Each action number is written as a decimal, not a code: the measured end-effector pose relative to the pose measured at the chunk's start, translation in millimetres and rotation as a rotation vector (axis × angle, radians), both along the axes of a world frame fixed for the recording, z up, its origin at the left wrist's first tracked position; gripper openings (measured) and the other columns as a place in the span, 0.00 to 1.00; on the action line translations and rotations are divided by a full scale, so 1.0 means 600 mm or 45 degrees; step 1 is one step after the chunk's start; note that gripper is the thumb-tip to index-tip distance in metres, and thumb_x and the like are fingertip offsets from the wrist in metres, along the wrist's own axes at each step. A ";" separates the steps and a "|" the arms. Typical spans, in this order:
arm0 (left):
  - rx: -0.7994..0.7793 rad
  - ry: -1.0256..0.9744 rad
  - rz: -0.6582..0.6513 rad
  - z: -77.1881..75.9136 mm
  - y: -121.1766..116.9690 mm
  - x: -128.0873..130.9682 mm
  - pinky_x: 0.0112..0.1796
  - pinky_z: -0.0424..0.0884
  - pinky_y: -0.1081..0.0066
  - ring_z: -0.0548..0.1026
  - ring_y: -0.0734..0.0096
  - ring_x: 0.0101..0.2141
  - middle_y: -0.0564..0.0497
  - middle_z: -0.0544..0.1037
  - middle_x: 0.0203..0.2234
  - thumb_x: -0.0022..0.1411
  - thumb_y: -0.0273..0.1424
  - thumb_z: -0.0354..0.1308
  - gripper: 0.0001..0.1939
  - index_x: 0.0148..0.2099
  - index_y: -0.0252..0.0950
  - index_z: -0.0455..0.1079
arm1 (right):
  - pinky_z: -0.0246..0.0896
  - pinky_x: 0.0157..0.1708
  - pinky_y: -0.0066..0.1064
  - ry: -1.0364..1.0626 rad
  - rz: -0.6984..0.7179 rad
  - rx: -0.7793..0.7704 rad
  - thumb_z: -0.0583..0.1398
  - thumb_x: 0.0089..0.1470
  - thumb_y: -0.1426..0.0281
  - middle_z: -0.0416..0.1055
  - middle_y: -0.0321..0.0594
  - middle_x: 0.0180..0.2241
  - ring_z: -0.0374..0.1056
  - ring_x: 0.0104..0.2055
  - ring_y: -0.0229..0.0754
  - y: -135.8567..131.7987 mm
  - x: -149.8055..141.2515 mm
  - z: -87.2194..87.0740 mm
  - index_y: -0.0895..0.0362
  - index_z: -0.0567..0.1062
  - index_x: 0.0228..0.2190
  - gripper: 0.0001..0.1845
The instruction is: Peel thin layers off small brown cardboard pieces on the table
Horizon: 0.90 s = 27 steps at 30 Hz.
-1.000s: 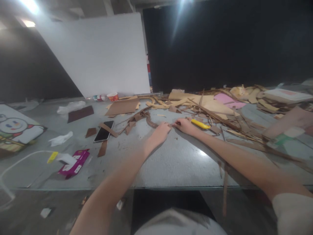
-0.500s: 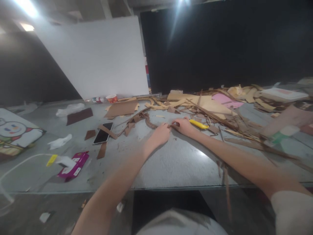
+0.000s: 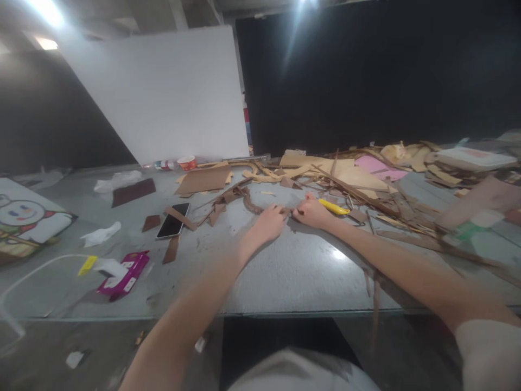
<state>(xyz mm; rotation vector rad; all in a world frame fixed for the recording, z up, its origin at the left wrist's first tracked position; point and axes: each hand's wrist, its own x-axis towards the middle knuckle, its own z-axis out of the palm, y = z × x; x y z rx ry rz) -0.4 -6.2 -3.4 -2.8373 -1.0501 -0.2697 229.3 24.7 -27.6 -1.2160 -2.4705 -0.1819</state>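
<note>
A curved brown strip (image 3: 251, 205), rounded like a wrapped cord, runs from the table surface to my left hand (image 3: 270, 224). That hand's fingers are closed on the strip and hide part of it. Close by on the right, my right hand (image 3: 312, 210) is curled, its fingers pinched at the strip's other end. A small piece of brown shows between the two hands. Just beyond my right hand lies a yellow-handled cutter (image 3: 334, 207). Brown scraps (image 3: 220, 208) trail off to the left of the strip.
At left are a phone (image 3: 173, 220) under a brown strip, a purple tissue pack (image 3: 123, 276) and a white cable (image 3: 40, 260). Brown and tan sheets (image 3: 205, 179) lie at the back, near a red cup (image 3: 187, 163). Long scraps (image 3: 358, 193) cover the right side.
My right hand's fingers opened a little around the strip's end, then curled tighter and turned over. My left hand stays on the strip in nearly the same place.
</note>
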 end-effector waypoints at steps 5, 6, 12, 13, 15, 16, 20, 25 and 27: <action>-0.011 -0.037 0.012 -0.006 0.001 -0.006 0.63 0.64 0.57 0.70 0.53 0.60 0.38 0.76 0.59 0.76 0.24 0.48 0.23 0.67 0.32 0.72 | 0.58 0.51 0.43 0.089 0.119 -0.088 0.54 0.69 0.64 0.71 0.41 0.17 0.58 0.23 0.41 0.004 0.012 -0.003 0.53 0.70 0.13 0.31; -0.006 -0.041 0.023 -0.008 0.001 -0.006 0.63 0.64 0.57 0.70 0.53 0.61 0.38 0.76 0.60 0.76 0.24 0.47 0.24 0.68 0.32 0.71 | 0.59 0.49 0.42 0.105 0.178 -0.116 0.53 0.69 0.63 0.69 0.39 0.16 0.55 0.22 0.40 0.003 0.013 -0.002 0.52 0.69 0.13 0.32; -0.004 -0.058 0.066 -0.014 0.000 -0.005 0.64 0.66 0.56 0.69 0.52 0.63 0.36 0.74 0.64 0.76 0.24 0.48 0.26 0.72 0.30 0.67 | 0.61 0.46 0.39 0.148 0.278 -0.175 0.53 0.70 0.60 0.67 0.37 0.16 0.51 0.22 0.40 -0.006 0.008 0.002 0.52 0.67 0.14 0.32; -0.009 -0.064 0.056 -0.013 0.000 -0.004 0.65 0.66 0.57 0.69 0.53 0.63 0.37 0.75 0.63 0.76 0.23 0.48 0.25 0.71 0.30 0.68 | 0.61 0.45 0.39 0.169 0.257 -0.189 0.53 0.70 0.59 0.66 0.37 0.16 0.52 0.23 0.40 -0.005 0.008 0.000 0.52 0.67 0.14 0.32; -0.025 -0.071 0.022 -0.011 0.000 -0.003 0.65 0.65 0.58 0.70 0.55 0.63 0.39 0.77 0.61 0.75 0.22 0.48 0.24 0.69 0.31 0.70 | 0.61 0.42 0.37 0.246 0.204 -0.236 0.53 0.71 0.57 0.64 0.36 0.15 0.55 0.24 0.41 0.000 0.011 -0.004 0.53 0.68 0.14 0.33; -0.037 -0.072 0.002 -0.010 0.001 -0.002 0.65 0.65 0.58 0.71 0.55 0.62 0.39 0.78 0.61 0.75 0.22 0.49 0.24 0.68 0.31 0.71 | 0.61 0.41 0.36 0.305 0.165 -0.255 0.52 0.72 0.55 0.63 0.36 0.16 0.57 0.25 0.41 0.003 0.013 -0.006 0.53 0.70 0.15 0.34; -0.070 -0.095 -0.082 -0.006 0.005 -0.005 0.66 0.67 0.58 0.73 0.57 0.62 0.40 0.79 0.60 0.74 0.20 0.48 0.24 0.67 0.31 0.72 | 0.62 0.42 0.36 0.572 -0.025 -0.233 0.48 0.76 0.55 0.74 0.38 0.24 0.68 0.33 0.46 0.022 0.018 -0.012 0.54 0.84 0.29 0.33; -0.061 -0.122 -0.152 -0.006 0.008 -0.012 0.63 0.70 0.56 0.73 0.58 0.63 0.39 0.78 0.61 0.71 0.17 0.49 0.28 0.69 0.35 0.71 | 0.60 0.54 0.41 0.454 -0.061 -0.204 0.49 0.76 0.60 0.78 0.47 0.45 0.70 0.50 0.50 0.045 0.009 -0.026 0.53 0.84 0.35 0.27; -0.024 -0.116 -0.150 -0.007 0.008 -0.012 0.64 0.70 0.54 0.71 0.56 0.66 0.37 0.76 0.62 0.70 0.16 0.49 0.27 0.67 0.34 0.72 | 0.58 0.55 0.44 0.394 -0.137 -0.177 0.50 0.76 0.61 0.76 0.49 0.49 0.67 0.54 0.53 0.051 0.006 -0.035 0.54 0.83 0.33 0.26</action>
